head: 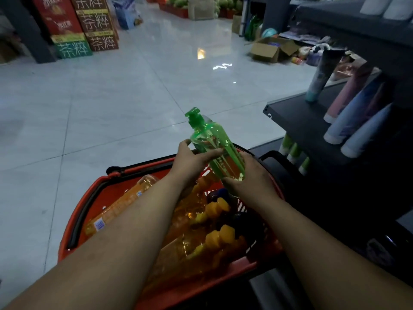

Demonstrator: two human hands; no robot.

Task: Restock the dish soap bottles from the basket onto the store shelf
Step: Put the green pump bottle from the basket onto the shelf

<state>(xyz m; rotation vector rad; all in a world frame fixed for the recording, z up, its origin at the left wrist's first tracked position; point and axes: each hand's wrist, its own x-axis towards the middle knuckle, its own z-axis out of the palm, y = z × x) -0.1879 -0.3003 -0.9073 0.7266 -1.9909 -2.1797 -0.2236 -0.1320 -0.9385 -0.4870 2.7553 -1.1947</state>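
A green dish soap bottle with a pump top is held tilted above the red basket, pump pointing up and away. My left hand grips its upper body from the left. My right hand holds its base from below and the right. Inside the basket lie several orange dish soap bottles with yellow-orange caps and a dark blue one. The dark store shelf stands at the right, level with the bottle.
Several tubes stand and lean on the shelf, with green-capped ones on a lower level. Stacked drink cartons stand at the far left. An open cardboard box sits on the tiled floor ahead.
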